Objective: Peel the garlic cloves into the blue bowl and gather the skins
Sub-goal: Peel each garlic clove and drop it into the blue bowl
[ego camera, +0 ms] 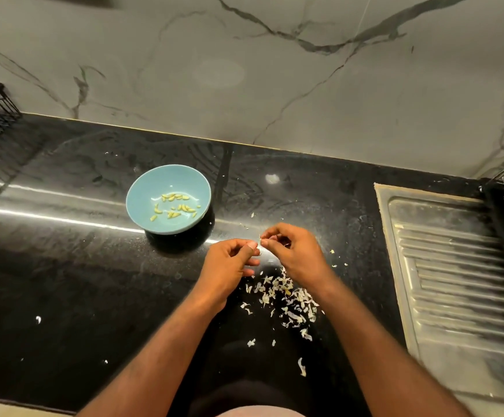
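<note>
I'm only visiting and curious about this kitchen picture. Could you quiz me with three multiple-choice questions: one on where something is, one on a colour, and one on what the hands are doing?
1. Where does the pile of skins lie?
A. In the bowl. B. On a cutting board. C. On the black counter, by the wrists.

2. What colour is the bowl holding the peeled cloves?
A. Blue. B. White. C. Red.

3. What are the left hand and right hand doing?
A. Lying flat. B. Pinching a small clove between them. C. Lifting the bowl.

Answers: 1 C, the skins are scattered on the counter. 2 A, its inside is pale blue. 3 B, the fingertips of both hands meet on a small pale piece.
</note>
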